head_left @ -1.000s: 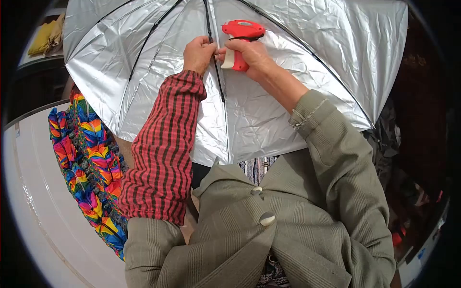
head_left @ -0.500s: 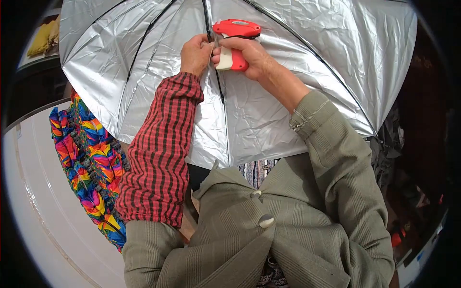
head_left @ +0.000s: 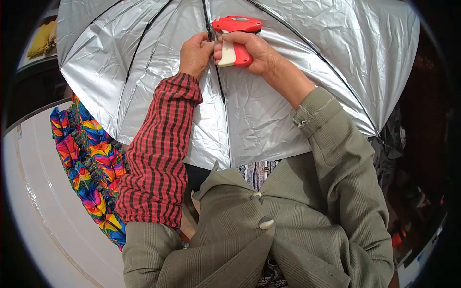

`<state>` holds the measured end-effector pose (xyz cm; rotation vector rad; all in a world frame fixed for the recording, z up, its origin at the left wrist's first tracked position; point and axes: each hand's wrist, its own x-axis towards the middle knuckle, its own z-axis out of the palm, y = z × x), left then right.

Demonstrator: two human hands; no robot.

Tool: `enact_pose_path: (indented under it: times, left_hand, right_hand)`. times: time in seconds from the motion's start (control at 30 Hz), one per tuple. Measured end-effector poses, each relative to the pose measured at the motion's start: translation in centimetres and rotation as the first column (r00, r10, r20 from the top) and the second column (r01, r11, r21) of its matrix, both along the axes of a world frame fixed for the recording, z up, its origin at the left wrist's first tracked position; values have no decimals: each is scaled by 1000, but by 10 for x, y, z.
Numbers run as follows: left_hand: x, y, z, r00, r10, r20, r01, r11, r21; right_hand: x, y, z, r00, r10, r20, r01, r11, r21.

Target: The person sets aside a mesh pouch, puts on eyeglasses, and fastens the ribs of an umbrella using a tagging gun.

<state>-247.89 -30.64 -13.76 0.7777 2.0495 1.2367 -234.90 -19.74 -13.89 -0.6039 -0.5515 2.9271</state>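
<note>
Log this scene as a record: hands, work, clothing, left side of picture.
Left hand: at the black rib; exact grip unclear
Right hand: holding the red-and-white tool by its handle
Work: silver umbrella canopy, spread before the person
Clothing: grey-green jacket; red-and-black checked sleeve on left forearm
Left side: rainbow-coloured folded fabric, white surface, yellow item

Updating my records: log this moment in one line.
left hand: at black rib; right hand: gripping red-white tool; silver canopy: beneath both

Right hand [head_left: 257,50] grips red tool [head_left: 236,24]; left hand [head_left: 193,56] at rib [head_left: 221,86].
</note>
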Motion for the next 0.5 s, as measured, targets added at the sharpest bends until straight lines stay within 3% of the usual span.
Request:
enact_pose_path:
  times: [0.2,0.5]
  left_hand:
    - [1,-1,0,999,42,7,-42,999,35]
    - [1,0,2,999,19,49,-21,999,30]
  right_hand:
    - [-1,0,-1,1000,2,-15,-3,1000,-27]
    - [-2,8,6,999,35,38,-38,996,80]
